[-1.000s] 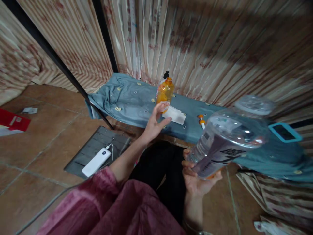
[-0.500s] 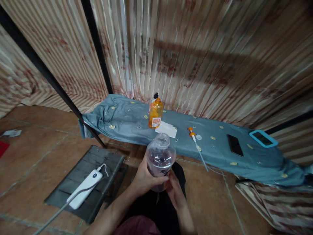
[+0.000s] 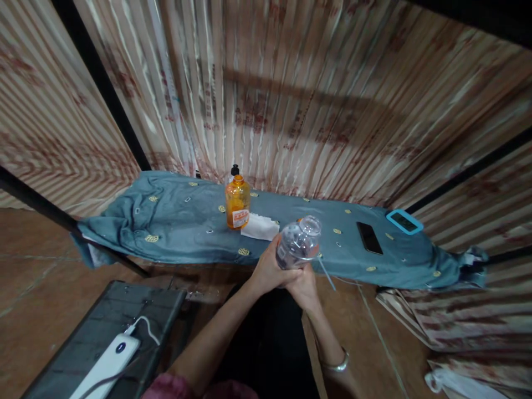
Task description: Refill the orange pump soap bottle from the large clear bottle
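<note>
A clear plastic bottle (image 3: 296, 245) with an uncapped neck is held between both hands, its top tilted to the right. My left hand (image 3: 268, 269) wraps the bottle's left side, thumb across the front. Lower on the right side, my right hand (image 3: 304, 287) grips the bottle near its base. Behind it on the cloth-covered bench stands an amber bottle (image 3: 238, 199) with an open neck and a label. White tissue (image 3: 260, 227) lies beside that. An orange pump with a pale tube (image 3: 327, 273) is mostly hidden behind the clear bottle.
The bench (image 3: 183, 235) wears a blue-green patterned cloth. A black phone (image 3: 369, 238) and a blue-framed digital timer (image 3: 404, 221) lie at its right. Another bottle with a black cap (image 3: 235, 169) stands behind the amber one. At lower left, a white power bank (image 3: 108, 363) rests on a dark stool (image 3: 95, 316).
The clear bottle has moved up and right in view and now leans right. Both hands have gone with it. The camera view has turned, shifting the bench leftward.
</note>
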`<state>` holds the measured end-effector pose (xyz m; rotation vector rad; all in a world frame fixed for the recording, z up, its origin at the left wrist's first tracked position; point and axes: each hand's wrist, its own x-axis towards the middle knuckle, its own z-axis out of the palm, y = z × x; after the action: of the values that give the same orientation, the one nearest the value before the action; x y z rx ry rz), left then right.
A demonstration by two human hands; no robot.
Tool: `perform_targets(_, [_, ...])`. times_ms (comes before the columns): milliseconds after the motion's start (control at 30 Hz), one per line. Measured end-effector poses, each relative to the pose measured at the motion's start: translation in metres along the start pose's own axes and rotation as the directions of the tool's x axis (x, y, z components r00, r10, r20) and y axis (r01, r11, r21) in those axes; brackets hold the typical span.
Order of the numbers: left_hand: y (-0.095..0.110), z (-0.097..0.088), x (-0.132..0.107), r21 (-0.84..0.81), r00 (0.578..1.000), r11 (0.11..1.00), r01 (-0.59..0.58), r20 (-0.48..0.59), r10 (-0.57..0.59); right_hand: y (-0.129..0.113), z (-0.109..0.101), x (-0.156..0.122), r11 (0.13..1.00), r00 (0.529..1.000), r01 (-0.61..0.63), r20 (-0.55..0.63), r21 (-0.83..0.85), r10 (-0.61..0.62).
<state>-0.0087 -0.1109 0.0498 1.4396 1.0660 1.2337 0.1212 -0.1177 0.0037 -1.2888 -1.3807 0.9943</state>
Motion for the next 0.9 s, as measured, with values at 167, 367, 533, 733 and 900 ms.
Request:
perform_targets(167, [-0.028,-0.026,0.012,0.137,0.993,0.990,-0.029,-0.113,0.044,0.006,-0.013,0.082,0.965,0.974,-0.049,-0.225,-0.259,-0.011])
perform_targets(367, [-0.069,-0.114,0.036,0.320,0.748,0.945,0.070,-0.644,0.163,0.033,-0.014,0.125,0.901,0.940,-0.150,-0.340,-0.407,0.003])
perform_targets(533, [-0.079,-0.141,0.095,0.195,0.775,0.980,0.050,-0.626,0.085,0.055,-0.011,0.125,0.890,0.946,-0.135,-0.323,-0.436,-0.014])
perform_targets(733, [-0.081,-0.134,0.112,0.137,0.807,0.988,0.075,-0.590,0.021,0.060,-0.022,0.088,0.887,0.947,-0.070,-0.310,-0.457,-0.084])
perform_targets(900, [-0.059,-0.134,0.063,0.123,0.769,0.992,0.034,-0.637,0.053,0.044,0.001,0.045,0.861,0.980,0.188,0.040,-0.473,-0.192])
